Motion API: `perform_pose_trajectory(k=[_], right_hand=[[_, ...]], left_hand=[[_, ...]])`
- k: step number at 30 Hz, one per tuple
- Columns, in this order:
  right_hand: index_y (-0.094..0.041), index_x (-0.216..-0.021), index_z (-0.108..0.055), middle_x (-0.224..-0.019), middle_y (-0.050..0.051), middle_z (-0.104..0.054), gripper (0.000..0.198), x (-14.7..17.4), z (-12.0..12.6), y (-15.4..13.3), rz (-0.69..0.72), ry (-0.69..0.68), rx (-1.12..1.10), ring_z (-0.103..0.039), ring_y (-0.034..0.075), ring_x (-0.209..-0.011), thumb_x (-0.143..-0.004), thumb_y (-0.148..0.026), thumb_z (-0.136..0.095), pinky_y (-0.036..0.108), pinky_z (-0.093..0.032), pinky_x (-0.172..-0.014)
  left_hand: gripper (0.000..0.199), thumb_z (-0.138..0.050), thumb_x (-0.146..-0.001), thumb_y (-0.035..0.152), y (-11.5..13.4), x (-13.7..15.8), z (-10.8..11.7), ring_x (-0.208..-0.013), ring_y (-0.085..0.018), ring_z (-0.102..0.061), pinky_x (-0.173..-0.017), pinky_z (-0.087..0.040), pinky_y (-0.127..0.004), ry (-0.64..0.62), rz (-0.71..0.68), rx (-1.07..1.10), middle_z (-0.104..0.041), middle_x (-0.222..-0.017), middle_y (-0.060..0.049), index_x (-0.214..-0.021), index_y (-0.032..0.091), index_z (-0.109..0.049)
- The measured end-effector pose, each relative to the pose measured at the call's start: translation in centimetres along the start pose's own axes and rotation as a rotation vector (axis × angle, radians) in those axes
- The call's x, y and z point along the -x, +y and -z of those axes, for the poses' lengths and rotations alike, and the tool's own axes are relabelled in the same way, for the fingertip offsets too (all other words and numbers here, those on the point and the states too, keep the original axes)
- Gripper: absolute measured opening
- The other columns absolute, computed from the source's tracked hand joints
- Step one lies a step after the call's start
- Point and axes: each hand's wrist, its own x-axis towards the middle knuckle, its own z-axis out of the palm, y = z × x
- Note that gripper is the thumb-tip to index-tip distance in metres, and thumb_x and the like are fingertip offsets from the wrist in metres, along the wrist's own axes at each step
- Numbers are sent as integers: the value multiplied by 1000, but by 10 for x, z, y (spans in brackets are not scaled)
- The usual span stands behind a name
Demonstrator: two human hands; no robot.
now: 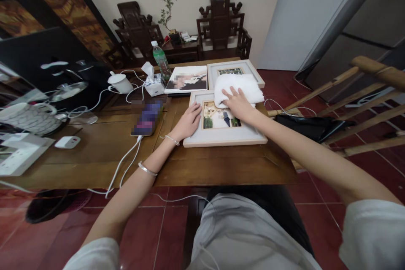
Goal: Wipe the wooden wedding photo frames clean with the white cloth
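Right grip (238, 103), fingers spread, lies on the folded white towel (240, 83), which I see crosswise over the far-right corner of the pale wooden picture frame (221, 137).

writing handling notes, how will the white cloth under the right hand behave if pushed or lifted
The white cloth looks soft and thickly folded, so it would probably sag or unfold if lifted by one edge. With only the right hand on it, a push might slide or bunch it over the near picture frame.
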Motion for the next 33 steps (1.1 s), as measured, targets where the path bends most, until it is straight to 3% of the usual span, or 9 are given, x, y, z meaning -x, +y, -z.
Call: perform_pose_trajectory(k=[4, 10, 14, 18, 21, 24, 27, 30, 33], right_hand=[[-13, -132, -69, -162, 18, -42, 50, 34, 16, -19, 83, -68, -8, -38, 43, -146, -91, 0, -44, 60, -36, -111], [-12, -116, -74, -145, 20, -60, 45, 115, 64, -43, 295, -250, -135, -63, 34, -121, -83, 3, -47, 41, -50, -92], [-14, -111, -75, -146, 18, -61, 44, 138, 80, -59, 373, -248, -222, -63, 34, -123, -79, 4, -50, 42, -51, -96], [-17, -131, -69, -160, 15, -47, 61, 117, 65, -60, 288, -217, -229, -44, 39, -145, -79, 6, -45, 58, -46, -107], [-22, -142, -62, -166, 13, -37, 72, 81, 41, -39, 183, -213, -201, -30, 40, -153, -77, 7, -45, 74, -31, -113], [-19, -143, -62, -167, 14, -34, 72, 42, 17, -7, 53, -55, -131, -26, 41, -154, -79, 8, -43, 76, -22, -116], [-20, -142, -63, -169, 10, -30, 69, 14, 2, 14, -25, 30, -97, -22, 43, -155, -81, 7, -43, 74, -22, -117], [-20, -138, -66, -168, 7, -33, 66, 10, 1, 13, -14, 5, -73, -22, 44, -155, -83, 6, -41, 73, -23, -117], [-18, -134, -69, -165, 10, -38, 61, 29, 12, -5, 51, -54, -75, -28, 45, -151, -84, 3, -42, 73, -27, -113]], left_hand=[[49, -38, -102, 28, 1, 0, -2, -153, -31, -36, -128, -28, -54, 18, -5, 6, -50, -157, -15, -146, 13, -55], [50, -37, -102, 26, 5, 0, -1, -154, -31, -35, -128, -28, -53, 19, 4, -1, -49, -157, -18, -145, 9, -55], [50, -36, -102, 26, 5, 0, -1, -154, -31, -34, -128, -28, -52, 10, 7, -10, -49, -157, -17, -145, 9, -55], [50, -36, -102, 26, 4, 0, -1, -154, -31, -34, -128, -28, -51, 4, 6, -18, -49, -158, -17, -145, 9, -55], [49, -37, -102, 28, 3, 0, 0, -154, -30, -34, -128, -28, -52, 1, 3, -10, -49, -158, -17, -144, 10, -56], [49, -37, -103, 28, 2, 0, 1, -154, -30, -35, -128, -27, -51, -6, 1, -7, -49, -158, -17, -145, 10, -56], [49, -38, -103, 28, 2, 0, 2, -154, -30, -34, -128, -27, -52, -10, 4, -1, -49, -158, -16, -146, 12, -55], [49, -37, -103, 28, 2, 0, 1, -154, -30, -35, -128, -27, -52, -12, 4, -4, -49, -158, -16, -146, 13, -55], [50, -37, -103, 29, 1, -1, 0, -154, -30, -35, -128, -28, -51, -6, -1, -13, -49, -158, -17, -145, 10, -55]])
